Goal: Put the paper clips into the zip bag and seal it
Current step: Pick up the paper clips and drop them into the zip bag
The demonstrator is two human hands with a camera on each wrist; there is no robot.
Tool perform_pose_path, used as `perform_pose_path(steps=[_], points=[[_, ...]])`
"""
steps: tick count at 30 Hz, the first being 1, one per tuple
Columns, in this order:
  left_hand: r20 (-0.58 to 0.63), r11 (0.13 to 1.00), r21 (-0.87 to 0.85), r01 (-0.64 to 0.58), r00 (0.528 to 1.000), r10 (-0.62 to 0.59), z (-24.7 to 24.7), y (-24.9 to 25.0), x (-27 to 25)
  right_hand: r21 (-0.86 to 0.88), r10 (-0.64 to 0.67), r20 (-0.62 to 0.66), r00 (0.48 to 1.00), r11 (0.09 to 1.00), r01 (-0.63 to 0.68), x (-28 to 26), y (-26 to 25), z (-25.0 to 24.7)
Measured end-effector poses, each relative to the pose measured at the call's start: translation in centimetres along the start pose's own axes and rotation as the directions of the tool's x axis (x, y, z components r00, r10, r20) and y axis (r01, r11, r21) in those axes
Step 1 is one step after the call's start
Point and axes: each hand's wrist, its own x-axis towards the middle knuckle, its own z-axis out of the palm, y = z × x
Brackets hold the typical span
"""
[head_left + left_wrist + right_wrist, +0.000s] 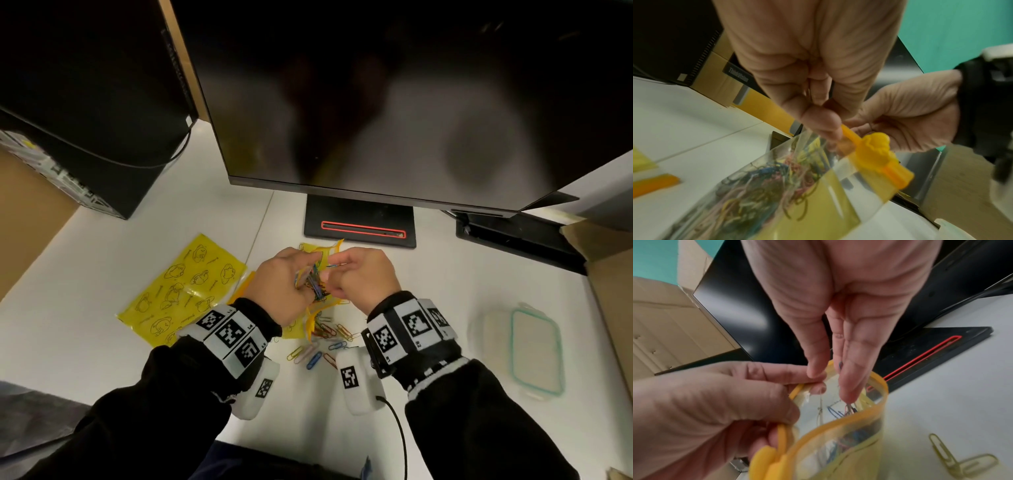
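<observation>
Zip bag (pixel 840 443) is held above the white surface (pixel 428 291), in front of the monitor base (pixel 359 222), its mouth open and its yellow rim bowed into a loop. Left hand (pixel 284 284) has its grip clamped on the rim of the bag, thumb and fingers pinching the yellow zip strip near the slider (pixel 877 155). Right hand (pixel 363 274) reaches down into the mouth of the bag, its grip closed together on a few paper clips at the fingertips (pixel 849 392); the exact number is not discernible. Coloured paper clips (pixel 764 186) already lie inside the clear body of the bag. Loose paper clips (pixel 322 346) remain scattered on the surface beneath and between the two wrists. Second yellow printed bag (pixel 185 287) lies flat on the surface to the left. Clear container lid with green seal (pixel 534 349) lies well apart to the right.
</observation>
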Motion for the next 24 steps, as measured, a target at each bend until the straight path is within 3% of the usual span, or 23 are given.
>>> perform_pose_path(steps=[3,6,9,10,12,14,16,17,20,24], points=[[-0.014,1.000,-0.018,0.016,1.000,-0.016,-0.6,-0.1,0.3,0.114,-0.035,-0.049,0.998,0.993,0.040,-0.4,0.1,-0.7],[-0.052,0.999,-0.022,0.031,0.998,-0.032,-1.3,-0.3,0.6,0.130,-0.054,-0.182,0.982,0.988,0.079,0.2,1.2,-1.1],[-0.116,0.996,-0.079,0.048,0.992,-0.057,-2.4,-0.5,0.8,-0.093,-0.147,-0.248,0.958,0.987,0.127,1.2,4.2,-0.5],[-0.139,0.994,-0.096,0.044,0.989,-0.057,-2.8,-0.5,0.9,-0.240,-0.198,-0.174,0.965,0.959,0.153,1.1,5.1,0.1],[-0.184,0.991,-0.126,0.033,0.981,-0.056,-3.8,-0.5,1.0,-0.551,-0.254,0.141,0.957,0.783,0.289,0.5,6.5,1.7],[-0.219,0.989,-0.146,0.028,0.974,-0.059,-4.6,-0.4,1.1,-0.658,-0.181,0.490,0.853,0.565,0.498,-0.4,7.4,3.7],[-0.237,0.989,-0.146,0.031,0.969,-0.065,-5.2,-0.3,1.3,-0.658,-0.105,0.664,0.740,0.387,0.646,-0.9,8.1,5.6],[-0.240,0.989,-0.140,0.035,0.968,-0.069,-5.4,-0.2,1.3,-0.665,-0.068,0.691,0.720,0.330,0.670,-1.0,8.5,6.4],[-0.240,0.990,-0.127,0.054,0.967,-0.083,-5.7,-0.3,1.1,-0.719,0.007,0.675,0.738,0.231,0.655,-1.0,9.9,7.3],[-0.233,0.989,-0.128,0.080,0.966,-0.108,-5.8,-1.0,0.9,-0.752,-0.023,0.623,0.782,0.258,0.607,-0.8,11.5,5.5]])
